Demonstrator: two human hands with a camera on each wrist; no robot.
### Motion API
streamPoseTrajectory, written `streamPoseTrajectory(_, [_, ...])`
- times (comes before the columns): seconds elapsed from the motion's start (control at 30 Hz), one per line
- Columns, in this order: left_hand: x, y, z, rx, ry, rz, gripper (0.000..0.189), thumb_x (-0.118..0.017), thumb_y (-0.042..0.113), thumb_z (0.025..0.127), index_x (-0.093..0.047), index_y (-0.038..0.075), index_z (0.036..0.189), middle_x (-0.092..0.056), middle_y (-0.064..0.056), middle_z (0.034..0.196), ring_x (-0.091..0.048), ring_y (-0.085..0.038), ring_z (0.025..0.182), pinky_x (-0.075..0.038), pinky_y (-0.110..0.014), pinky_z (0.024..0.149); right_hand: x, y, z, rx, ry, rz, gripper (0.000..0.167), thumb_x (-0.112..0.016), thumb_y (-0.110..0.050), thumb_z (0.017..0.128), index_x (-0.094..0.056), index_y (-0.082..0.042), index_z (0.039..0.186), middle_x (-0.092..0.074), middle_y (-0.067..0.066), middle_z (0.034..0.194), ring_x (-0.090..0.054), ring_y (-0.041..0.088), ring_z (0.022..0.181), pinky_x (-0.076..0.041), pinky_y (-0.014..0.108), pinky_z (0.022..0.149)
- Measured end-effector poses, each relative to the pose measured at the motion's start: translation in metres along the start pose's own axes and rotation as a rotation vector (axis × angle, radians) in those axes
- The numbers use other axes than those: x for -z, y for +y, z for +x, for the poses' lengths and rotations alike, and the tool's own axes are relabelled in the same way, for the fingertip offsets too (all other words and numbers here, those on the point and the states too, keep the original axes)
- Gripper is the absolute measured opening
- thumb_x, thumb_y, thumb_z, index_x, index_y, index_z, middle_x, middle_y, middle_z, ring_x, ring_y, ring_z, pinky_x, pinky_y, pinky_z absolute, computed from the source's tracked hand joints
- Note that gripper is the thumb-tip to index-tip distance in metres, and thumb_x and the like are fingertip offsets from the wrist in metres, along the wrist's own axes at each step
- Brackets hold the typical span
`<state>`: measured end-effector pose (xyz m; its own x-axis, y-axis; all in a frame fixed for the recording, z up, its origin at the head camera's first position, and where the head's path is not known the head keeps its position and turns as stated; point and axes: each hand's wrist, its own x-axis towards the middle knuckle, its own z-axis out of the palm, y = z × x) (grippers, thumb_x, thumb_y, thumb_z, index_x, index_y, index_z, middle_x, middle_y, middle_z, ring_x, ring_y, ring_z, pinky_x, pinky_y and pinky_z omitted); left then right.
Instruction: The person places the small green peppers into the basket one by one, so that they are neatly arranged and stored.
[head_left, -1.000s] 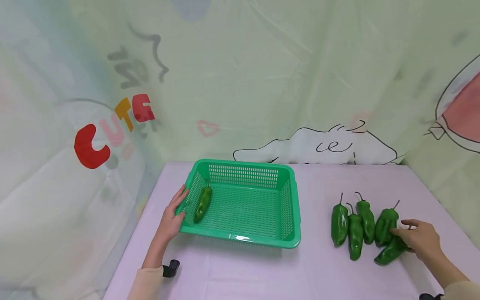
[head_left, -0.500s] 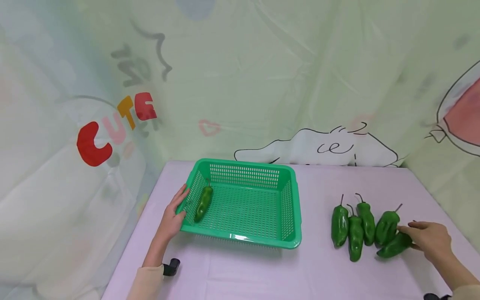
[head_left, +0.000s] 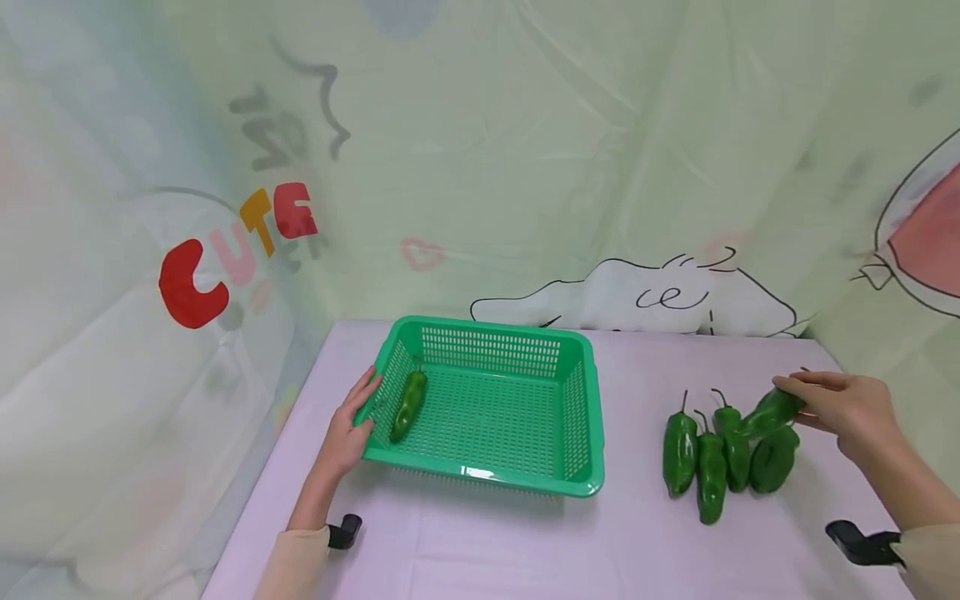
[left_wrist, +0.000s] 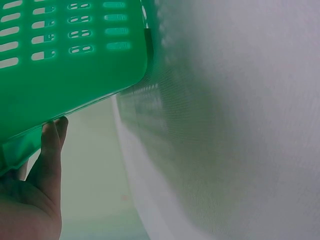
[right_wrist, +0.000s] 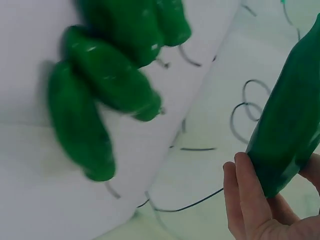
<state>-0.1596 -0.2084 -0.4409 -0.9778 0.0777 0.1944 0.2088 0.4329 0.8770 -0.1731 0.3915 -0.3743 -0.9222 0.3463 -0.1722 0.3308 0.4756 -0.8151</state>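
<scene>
My right hand [head_left: 855, 408] pinches a green pepper [head_left: 772, 412] by its stem end, lifted above the other peppers. In the right wrist view the held pepper [right_wrist: 287, 120] stands tilted between thumb and fingers. Below it several green peppers lie on the table, among them a squat pepper [head_left: 776, 461] and a glossy one [head_left: 679, 454] at the left of the group. My left hand [head_left: 347, 433] holds the left rim of a green plastic basket [head_left: 480, 475]. Inside the basket, along its left wall, lies one green pepper [head_left: 408, 406].
A pale lilac cloth covers the table [head_left: 525, 550]. Behind and at the left hangs a printed curtain [head_left: 450, 167] with drawings and letters. A black wrist mount [head_left: 862, 546] sits on the right forearm, another mount [head_left: 345, 532] on the left.
My right hand has lifted the front-right pepper off the table and moved it away from me, over the others. The left hand and the basket stay in place.
</scene>
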Motion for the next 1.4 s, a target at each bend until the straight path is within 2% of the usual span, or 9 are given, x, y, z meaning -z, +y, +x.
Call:
streamPoseTrajectory(0.1, [0.0,0.001,0.003,-0.007,0.007,-0.001,0.064,-0.04,-0.019,0.083,-0.036,-0.01,0.147,-0.023,-0.023,0.159,-0.015,-0.04,0.148,-0.017,-0.06,0.115,-0.014,-0.018,0.001,0.025,-0.041,0.039,0.055,-0.065,-0.032,0.094,-0.056,0.013,0.123,-0.057,-0.009,0.085,-0.066,0.001,0.063,-0.058,0.027,0.063])
streamPoseTrajectory(0.17, [0.0,0.0,0.003,-0.01,0.009,-0.005,0.064,-0.04,-0.019,0.083,-0.037,-0.01,0.147,-0.024,-0.023,0.159,-0.015,-0.04,0.148,-0.018,-0.06,0.115,-0.028,-0.027,0.003,0.043,-0.061,0.043,0.059,-0.063,-0.033,0.094,-0.053,0.015,0.128,-0.059,-0.004,0.091,-0.066,-0.001,0.065,-0.059,0.027,0.066])
streamPoseTrajectory(0.23, [0.0,-0.001,0.003,-0.005,0.005,-0.009,0.064,-0.041,-0.019,0.083,-0.037,-0.009,0.147,-0.024,-0.022,0.159,-0.015,-0.04,0.148,-0.018,-0.059,0.115,-0.043,-0.034,0.003,0.067,-0.08,0.032,0.066,-0.062,-0.033,0.095,-0.046,0.018,0.134,-0.059,0.008,0.103,-0.065,-0.002,0.066,-0.059,0.028,0.068])
streamPoseTrajectory(0.33, [0.0,-0.002,0.001,0.007,-0.004,-0.014,0.065,-0.042,-0.018,0.083,-0.037,-0.009,0.147,-0.024,-0.021,0.16,-0.015,-0.039,0.148,-0.018,-0.059,0.115,-0.065,-0.047,0.003,0.084,-0.122,0.038,0.067,-0.061,-0.034,0.095,-0.045,0.017,0.136,-0.054,0.023,0.121,-0.064,-0.003,0.069,-0.058,0.028,0.072])
streamPoseTrajectory(0.4, [0.001,-0.002,0.001,0.012,-0.002,-0.014,0.065,-0.042,-0.019,0.083,-0.037,-0.009,0.147,-0.024,-0.021,0.16,-0.015,-0.039,0.148,-0.018,-0.059,0.115,-0.08,-0.06,0.004,0.097,-0.148,0.06,0.067,-0.062,-0.034,0.095,-0.046,0.016,0.136,-0.051,0.026,0.126,-0.065,-0.003,0.07,-0.058,0.027,0.074])
streamPoseTrajectory(0.73, [0.001,-0.003,0.0,-0.005,0.007,-0.024,0.064,-0.041,-0.019,0.083,-0.037,-0.01,0.146,-0.024,-0.022,0.159,-0.015,-0.04,0.148,-0.017,-0.059,0.115,-0.151,-0.134,0.001,0.205,-0.266,0.119,0.054,-0.065,-0.026,0.095,-0.054,0.012,0.131,-0.049,0.029,0.134,-0.064,0.001,0.076,-0.057,0.029,0.078])
streamPoseTrajectory(0.9, [-0.001,-0.006,0.001,-0.023,0.009,-0.013,0.064,-0.042,-0.019,0.082,-0.038,-0.01,0.145,-0.025,-0.022,0.159,-0.016,-0.04,0.147,-0.016,-0.059,0.116,-0.182,-0.161,-0.006,0.212,-0.311,0.144,0.048,-0.066,-0.022,0.094,-0.057,0.009,0.129,-0.051,0.024,0.137,-0.066,0.02,0.099,-0.057,0.033,0.081])
streamPoseTrajectory(1.03, [-0.002,-0.006,0.003,-0.023,0.012,-0.021,0.064,-0.042,-0.019,0.082,-0.038,-0.01,0.145,-0.025,-0.022,0.159,-0.016,-0.04,0.147,-0.017,-0.059,0.115,-0.205,-0.177,-0.01,0.213,-0.339,0.168,0.045,-0.067,-0.019,0.093,-0.059,0.009,0.127,-0.051,0.022,0.14,-0.06,0.033,0.116,-0.058,0.034,0.08])
streamPoseTrajectory(1.4, [-0.002,-0.006,0.003,0.001,0.018,-0.026,0.064,-0.041,-0.019,0.083,-0.038,-0.009,0.146,-0.026,-0.021,0.159,-0.017,-0.038,0.148,-0.018,-0.058,0.116,-0.275,-0.196,-0.02,0.283,-0.405,0.154,0.04,-0.069,-0.013,0.09,-0.063,0.009,0.124,-0.061,0.024,0.127,-0.066,0.034,0.103,-0.058,0.044,0.08])
